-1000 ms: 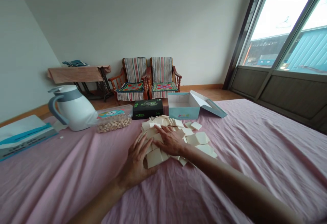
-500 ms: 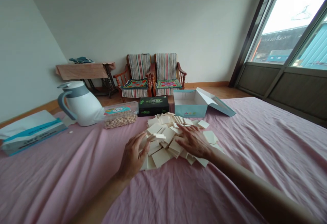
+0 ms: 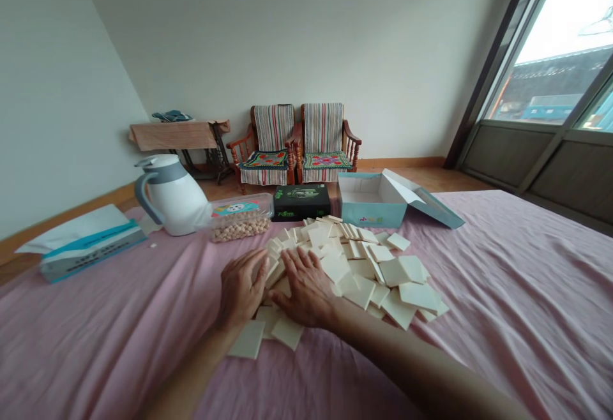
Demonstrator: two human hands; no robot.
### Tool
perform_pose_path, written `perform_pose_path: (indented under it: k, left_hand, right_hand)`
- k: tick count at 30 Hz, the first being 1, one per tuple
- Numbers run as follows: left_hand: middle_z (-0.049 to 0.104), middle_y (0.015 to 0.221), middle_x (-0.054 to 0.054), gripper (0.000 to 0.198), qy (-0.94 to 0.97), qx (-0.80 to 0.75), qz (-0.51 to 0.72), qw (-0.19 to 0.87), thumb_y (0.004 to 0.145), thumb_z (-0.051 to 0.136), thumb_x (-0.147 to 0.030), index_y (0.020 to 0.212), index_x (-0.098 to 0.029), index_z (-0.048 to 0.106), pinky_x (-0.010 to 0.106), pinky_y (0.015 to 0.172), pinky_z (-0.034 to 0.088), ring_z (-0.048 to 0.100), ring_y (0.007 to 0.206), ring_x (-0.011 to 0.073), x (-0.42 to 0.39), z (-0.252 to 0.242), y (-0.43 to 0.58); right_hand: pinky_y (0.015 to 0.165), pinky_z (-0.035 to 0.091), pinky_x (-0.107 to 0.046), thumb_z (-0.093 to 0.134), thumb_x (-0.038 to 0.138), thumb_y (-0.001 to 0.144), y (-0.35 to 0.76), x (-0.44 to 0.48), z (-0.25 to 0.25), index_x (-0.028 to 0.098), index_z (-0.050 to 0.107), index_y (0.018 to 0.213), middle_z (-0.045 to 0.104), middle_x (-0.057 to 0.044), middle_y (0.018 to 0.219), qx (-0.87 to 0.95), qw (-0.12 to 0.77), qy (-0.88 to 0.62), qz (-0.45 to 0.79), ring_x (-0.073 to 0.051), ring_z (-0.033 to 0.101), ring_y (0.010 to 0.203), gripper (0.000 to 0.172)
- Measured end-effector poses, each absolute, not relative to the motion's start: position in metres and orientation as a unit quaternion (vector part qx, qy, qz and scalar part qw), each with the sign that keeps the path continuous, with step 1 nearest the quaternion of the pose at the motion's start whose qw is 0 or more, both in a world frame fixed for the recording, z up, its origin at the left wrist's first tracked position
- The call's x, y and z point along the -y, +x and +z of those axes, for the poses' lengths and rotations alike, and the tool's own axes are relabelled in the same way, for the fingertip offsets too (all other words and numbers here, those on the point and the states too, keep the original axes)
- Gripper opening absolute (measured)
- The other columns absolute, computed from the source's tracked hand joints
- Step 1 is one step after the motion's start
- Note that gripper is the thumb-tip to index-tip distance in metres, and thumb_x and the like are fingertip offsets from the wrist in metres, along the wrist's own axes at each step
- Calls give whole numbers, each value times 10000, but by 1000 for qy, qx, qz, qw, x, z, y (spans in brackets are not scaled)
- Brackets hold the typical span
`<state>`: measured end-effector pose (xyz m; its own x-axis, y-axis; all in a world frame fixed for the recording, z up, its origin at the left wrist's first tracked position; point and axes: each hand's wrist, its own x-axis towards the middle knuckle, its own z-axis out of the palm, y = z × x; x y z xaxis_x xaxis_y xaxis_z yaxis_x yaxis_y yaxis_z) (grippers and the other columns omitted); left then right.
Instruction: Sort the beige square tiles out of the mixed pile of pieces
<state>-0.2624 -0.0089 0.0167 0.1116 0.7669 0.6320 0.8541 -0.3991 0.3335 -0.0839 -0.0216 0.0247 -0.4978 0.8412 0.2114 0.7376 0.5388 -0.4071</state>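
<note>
Pale cream tiles (image 3: 335, 267) lie heaped on the pink cloth (image 3: 479, 267), in front of the black box (image 3: 301, 204) and the open blue box (image 3: 371, 214). Compared with 0.5 s ago, the right hand (image 3: 306, 287) sits farther left on the heap, just beside the left hand (image 3: 242, 287), leaving the tiles to its right uncovered; the handling now seems gathered at the left edge. The right hand is flat, palm down, over tiles, with none visibly clasped. The left curves loosely against that edge; whether it pinches anything, I cannot tell. At least 2 tiles lie on the near side of both hands.
</note>
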Motion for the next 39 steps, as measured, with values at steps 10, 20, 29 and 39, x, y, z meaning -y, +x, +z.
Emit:
perform_pose_path:
  k: [10,20,29,39]
  left_hand:
    - [705,1066,78,275,-762,558,-308,115,881,506,-362,1014,-191,675,415,919,482,637,1014,246,9,18,-279]
    - [686,1111,80,284,-759,578,-277,115,849,517,-284,1095,-193,626,420,902,500,635,1015,251,10,21,-285]
    - [690,1092,84,262,-759,565,-306,104,874,508,-314,1069,-194,635,411,906,501,640,1005,243,9,20,-290]
    - [654,1172,81,296,-773,545,-309,104,875,490,-287,1110,-178,633,379,985,458,587,1110,222,-28,54,-316]
  right_hand:
    - [1048,318,-453,416,458,915,-45,-3,38,111,497,1314,536,-181,1327,816,267,-507,76,-301,443,1263,536]
    - [1101,261,-541,433,505,882,-48,-7,11,91,313,1456,268,-164,1528,823,166,-529,122,-370,120,1423,718]
    - [1138,239,-510,598,415,799,-42,1,24,132,460,1363,358,-175,1479,854,238,-443,134,-320,166,1425,646]
    - [980,419,-417,491,356,883,-37,-12,17,173,639,1048,636,-126,1197,785,397,-461,120,-240,557,1133,288]
